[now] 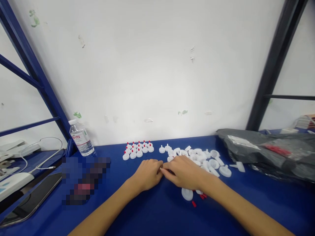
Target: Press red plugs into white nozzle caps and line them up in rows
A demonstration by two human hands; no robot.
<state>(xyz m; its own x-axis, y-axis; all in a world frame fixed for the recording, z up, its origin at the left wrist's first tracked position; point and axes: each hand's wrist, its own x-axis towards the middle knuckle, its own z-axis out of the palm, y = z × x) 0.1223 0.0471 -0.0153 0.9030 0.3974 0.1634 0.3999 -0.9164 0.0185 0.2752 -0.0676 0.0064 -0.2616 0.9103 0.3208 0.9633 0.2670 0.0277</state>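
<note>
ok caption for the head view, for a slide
Left hand and right hand close together over a blue table, red-tipped caps grouped left, loose white caps piled right.

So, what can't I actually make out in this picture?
All in the head view:
Anything between the left hand and right hand: hidden by their curled fingers.
Pile of white caps: partly behind the right hand.
Bottle label: print too small and blurred.
Dark item, left side: masked by coarse pixels.
Dark bag: cut off by the right edge.
</note>
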